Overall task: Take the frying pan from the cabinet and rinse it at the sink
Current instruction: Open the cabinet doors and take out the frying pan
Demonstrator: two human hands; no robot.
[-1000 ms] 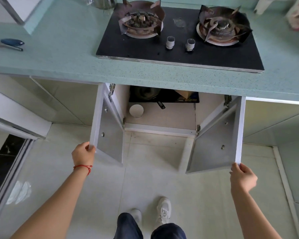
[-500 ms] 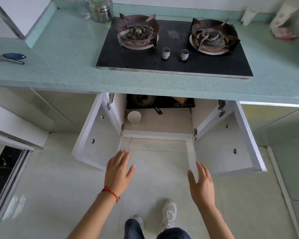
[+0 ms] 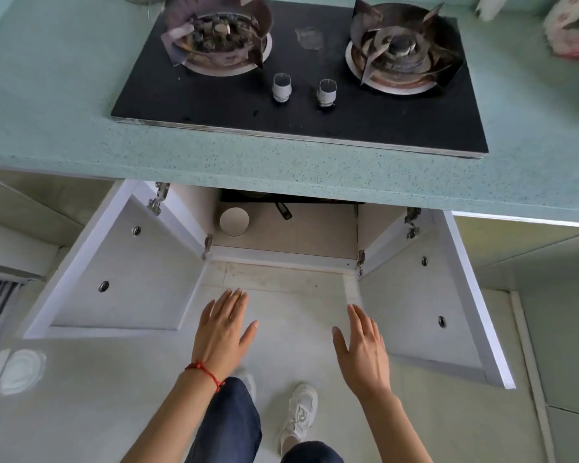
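Observation:
The cabinet (image 3: 281,242) under the stove stands with both doors swung wide. Deep inside, only the black handle of the frying pan (image 3: 284,210) and a dark strip of its rim show below the counter edge; the pan's body is hidden. My left hand (image 3: 223,332), with a red string at the wrist, is stretched out flat in front of the cabinet opening, holding nothing. My right hand (image 3: 363,349) is level with it, fingers straight, empty too. Both hands are above the floor, well short of the pan.
The left door (image 3: 114,272) and right door (image 3: 425,302) flank my hands. A white round lid or cup (image 3: 234,221) sits inside the cabinet at the left. A two-burner gas stove (image 3: 298,78) lies in the green countertop (image 3: 47,111) above.
My hands let go of the door edges a second ago and came together in front of the opening. The camera has since moved closer to the cabinet.

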